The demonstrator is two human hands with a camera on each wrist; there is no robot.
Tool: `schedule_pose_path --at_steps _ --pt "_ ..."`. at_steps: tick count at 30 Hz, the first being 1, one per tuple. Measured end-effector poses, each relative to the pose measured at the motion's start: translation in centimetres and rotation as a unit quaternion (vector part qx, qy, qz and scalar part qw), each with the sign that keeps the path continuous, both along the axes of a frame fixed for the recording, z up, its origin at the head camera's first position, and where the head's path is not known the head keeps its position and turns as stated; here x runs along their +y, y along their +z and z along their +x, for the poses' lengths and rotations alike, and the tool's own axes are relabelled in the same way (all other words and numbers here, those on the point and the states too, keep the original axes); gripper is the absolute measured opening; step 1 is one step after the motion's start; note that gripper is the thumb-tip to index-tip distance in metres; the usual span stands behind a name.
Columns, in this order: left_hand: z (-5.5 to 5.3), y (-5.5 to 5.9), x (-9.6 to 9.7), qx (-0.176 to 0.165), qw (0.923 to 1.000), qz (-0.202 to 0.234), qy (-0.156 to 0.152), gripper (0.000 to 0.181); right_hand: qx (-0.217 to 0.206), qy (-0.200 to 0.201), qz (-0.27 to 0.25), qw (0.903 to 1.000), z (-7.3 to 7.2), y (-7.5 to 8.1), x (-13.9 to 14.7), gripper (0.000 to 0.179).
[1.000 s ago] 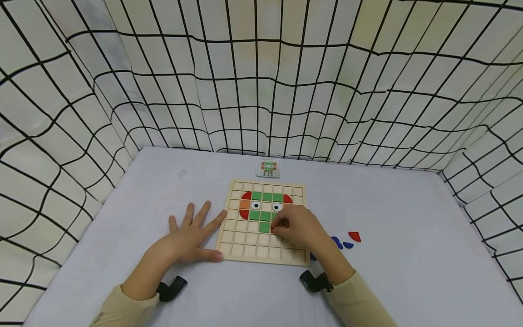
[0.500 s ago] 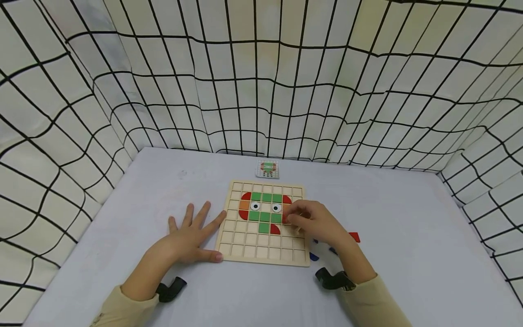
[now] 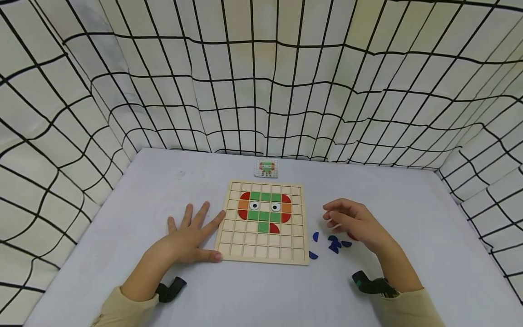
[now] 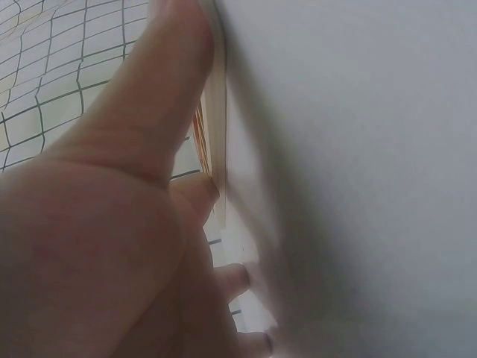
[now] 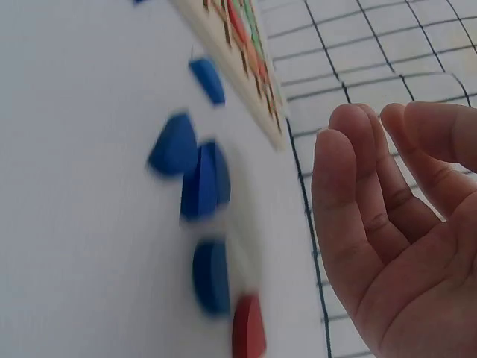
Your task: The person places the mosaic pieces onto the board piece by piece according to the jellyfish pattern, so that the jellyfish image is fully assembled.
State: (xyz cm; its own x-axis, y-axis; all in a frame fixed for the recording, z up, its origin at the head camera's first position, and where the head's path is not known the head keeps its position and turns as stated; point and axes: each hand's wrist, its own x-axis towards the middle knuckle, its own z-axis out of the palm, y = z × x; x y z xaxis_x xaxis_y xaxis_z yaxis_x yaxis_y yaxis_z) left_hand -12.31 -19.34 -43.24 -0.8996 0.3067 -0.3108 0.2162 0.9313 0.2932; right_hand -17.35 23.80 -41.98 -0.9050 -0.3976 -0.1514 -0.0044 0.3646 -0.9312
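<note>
A wooden grid board [image 3: 245, 238] lies on the table, with green squares, orange squares, red rounded-corner pieces and two eye pieces set in its cells. My left hand [image 3: 185, 240] is spread flat on the left, its index fingertip and thumb at the board's left edge. Right of the board, my right hand [image 3: 359, 225] hovers with fingers loosely bent and nothing between them, as the right wrist view also shows. Beneath it, a red piece [image 5: 249, 328] is mostly hidden in the head view. Several blue half-round pieces [image 3: 346, 244] lie beside it.
A small picture card [image 3: 266, 168] with a green and red figure lies behind the board. Black netting [image 3: 253, 95] over white walls rises around the back and sides of the white table [image 3: 122, 218].
My right hand has moved right, off the board, leaving a red rounded piece below the right orange square. The blue pieces have come into view. My left hand has stayed put.
</note>
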Motion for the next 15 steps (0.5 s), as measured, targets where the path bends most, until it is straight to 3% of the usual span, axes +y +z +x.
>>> schedule_pose_path --at_steps 9,12,15 --pt "0.2 0.2 0.0 0.007 1.0 -0.001 -0.004 0.112 0.035 -0.038 0.079 0.9956 1.2 -0.5 4.2 0.031" --pt "0.2 0.2 0.1 0.007 0.9999 -0.004 -0.007 0.111 0.057 -0.044 0.144 0.987 1.5 -0.7 4.9 0.027" --pt "0.2 0.3 0.1 0.004 0.9999 -0.008 -0.009 0.11 0.082 -0.047 0.218 0.9714 1.8 -0.9 5.2 0.023"
